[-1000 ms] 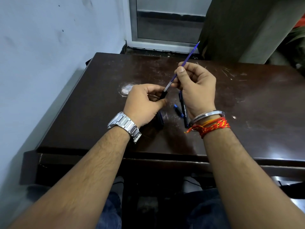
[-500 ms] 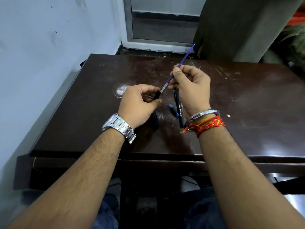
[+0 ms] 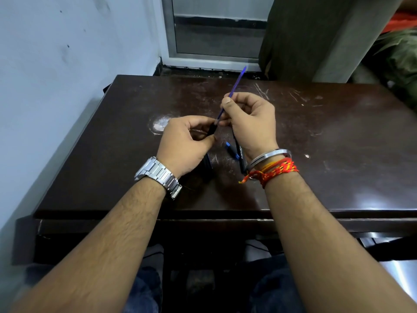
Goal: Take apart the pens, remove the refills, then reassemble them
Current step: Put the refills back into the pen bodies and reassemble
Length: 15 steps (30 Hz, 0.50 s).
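My right hand point(image 3: 250, 123) pinches a thin blue refill point(image 3: 237, 83) that slants up and away to the right. The refill's lower tip meets a short black pen piece point(image 3: 211, 129) held between the fingers of my left hand point(image 3: 185, 143). On the dark table point(image 3: 338, 143), under my right wrist, lies a black pen barrel point(image 3: 241, 155) with white lettering. A small blue pen part point(image 3: 232, 150) rests just left of it. Another black pen part point(image 3: 207, 168) lies partly hidden below my left hand.
The scratched table has a whitish worn spot point(image 3: 159, 125) left of my hands. A pale wall point(image 3: 56, 75) runs along the table's left side. A metal-framed door point(image 3: 214, 30) and a dark curtain point(image 3: 316, 30) stand behind it.
The view has shifted slightly. My hands stay in about the same pose, with the refill's tip still at the black piece in my left hand.
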Each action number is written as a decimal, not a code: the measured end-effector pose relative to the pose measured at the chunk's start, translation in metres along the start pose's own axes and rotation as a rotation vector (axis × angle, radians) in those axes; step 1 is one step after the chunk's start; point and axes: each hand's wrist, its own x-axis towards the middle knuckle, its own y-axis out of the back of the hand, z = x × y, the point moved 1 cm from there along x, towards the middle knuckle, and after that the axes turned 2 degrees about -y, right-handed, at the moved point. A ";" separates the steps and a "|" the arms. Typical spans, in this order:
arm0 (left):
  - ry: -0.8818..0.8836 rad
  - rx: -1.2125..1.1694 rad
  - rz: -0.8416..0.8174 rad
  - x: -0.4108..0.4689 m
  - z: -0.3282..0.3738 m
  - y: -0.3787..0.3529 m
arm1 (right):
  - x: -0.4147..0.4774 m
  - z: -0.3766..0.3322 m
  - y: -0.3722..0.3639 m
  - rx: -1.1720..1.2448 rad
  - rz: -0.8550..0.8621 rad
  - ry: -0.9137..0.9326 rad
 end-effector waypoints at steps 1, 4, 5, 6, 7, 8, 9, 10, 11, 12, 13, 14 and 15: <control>0.001 -0.012 0.015 0.000 0.000 0.000 | -0.001 0.000 -0.001 -0.030 -0.031 -0.015; 0.008 -0.053 0.030 0.000 -0.002 0.000 | -0.005 -0.001 -0.003 -0.082 -0.129 -0.060; 0.014 -0.063 0.029 0.000 -0.002 0.000 | -0.006 -0.002 -0.003 -0.102 -0.135 -0.058; 0.021 -0.078 0.034 0.000 -0.003 0.000 | -0.006 -0.002 -0.002 -0.121 -0.125 -0.051; 0.027 -0.091 0.049 0.001 -0.003 0.000 | -0.005 -0.002 0.000 -0.132 -0.108 -0.044; 0.031 -0.103 0.070 0.001 -0.003 0.000 | -0.004 -0.001 0.002 -0.139 -0.089 -0.046; 0.037 -0.115 0.090 0.002 -0.002 0.001 | -0.002 0.001 0.003 -0.152 -0.069 -0.058; 0.048 -0.126 0.104 0.002 -0.002 0.002 | 0.000 0.002 0.004 -0.186 -0.043 -0.077; 0.059 -0.130 0.111 0.003 -0.002 0.003 | 0.002 0.004 0.007 -0.255 -0.010 -0.094; 0.067 -0.126 0.116 0.003 -0.003 0.004 | 0.003 0.006 0.009 -0.357 0.015 -0.099; 0.070 -0.120 0.121 0.003 -0.003 0.004 | 0.004 0.007 0.011 -0.475 0.017 -0.093; 0.071 -0.122 0.126 0.003 -0.003 0.005 | 0.004 0.008 0.014 -0.594 -0.011 -0.085; 0.073 -0.133 0.130 0.004 -0.003 0.006 | 0.004 0.010 0.015 -0.709 -0.060 -0.085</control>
